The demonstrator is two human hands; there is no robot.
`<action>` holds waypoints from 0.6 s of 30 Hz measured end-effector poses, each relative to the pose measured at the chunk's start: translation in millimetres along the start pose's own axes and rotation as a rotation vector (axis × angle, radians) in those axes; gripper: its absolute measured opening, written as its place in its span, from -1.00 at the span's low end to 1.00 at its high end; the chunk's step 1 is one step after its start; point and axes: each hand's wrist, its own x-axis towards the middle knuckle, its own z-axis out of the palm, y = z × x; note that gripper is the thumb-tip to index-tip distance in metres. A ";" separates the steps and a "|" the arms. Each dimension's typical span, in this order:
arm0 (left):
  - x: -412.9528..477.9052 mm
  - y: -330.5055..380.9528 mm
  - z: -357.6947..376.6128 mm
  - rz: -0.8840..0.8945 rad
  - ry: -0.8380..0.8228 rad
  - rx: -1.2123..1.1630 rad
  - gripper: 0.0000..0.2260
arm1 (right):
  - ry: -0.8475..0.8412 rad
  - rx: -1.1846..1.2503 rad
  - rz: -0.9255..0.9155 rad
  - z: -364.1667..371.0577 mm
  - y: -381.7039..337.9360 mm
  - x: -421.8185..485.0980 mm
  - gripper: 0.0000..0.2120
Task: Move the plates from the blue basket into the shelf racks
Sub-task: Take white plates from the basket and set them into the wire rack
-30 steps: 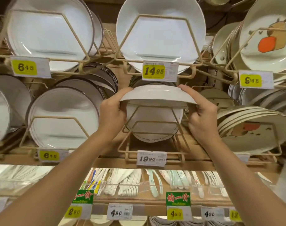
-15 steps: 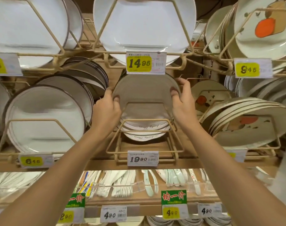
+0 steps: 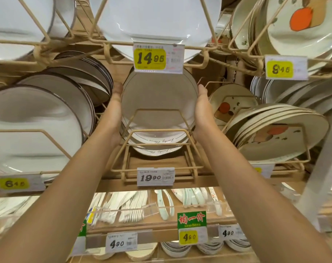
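A white plate (image 3: 159, 99) with a thin dark rim stands upright in the middle cream wire rack (image 3: 157, 168), at the back of a row of like plates with script lettering. My left hand (image 3: 116, 103) lies flat along the plate's left rim, fingers straight and pointing up. On the right rim my right hand (image 3: 200, 108) presses the same way. Both thumbs are hidden. The blue basket is out of view.
Dark-rimmed white plates (image 3: 38, 126) fill the rack to the left, and cream plates with an orange motif (image 3: 279, 137) lean in the rack to the right. An upper rack with a 14.95 tag (image 3: 158, 56) hangs just above. Spoons (image 3: 135, 205) lie on the shelf below.
The plate went from flat in front of the rack to upright and deeper inside it. Both hands slid from gripping its edges to lying straight along its sides. The camera moved closer.
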 end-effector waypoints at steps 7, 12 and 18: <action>4.6 -7.6 -3.3 -0.024 0.063 -0.174 -0.65 | 0.063 -0.122 -0.139 11.9 12.0 7.2 -0.51; 6.2 -15.3 -4.9 -0.001 0.173 -0.085 -0.68 | 0.050 -0.221 -0.168 9.3 14.1 13.3 -0.50; 5.9 -21.6 -7.9 0.071 0.183 0.227 -0.56 | 0.056 -0.177 -0.023 -0.1 20.6 13.2 -0.55</action>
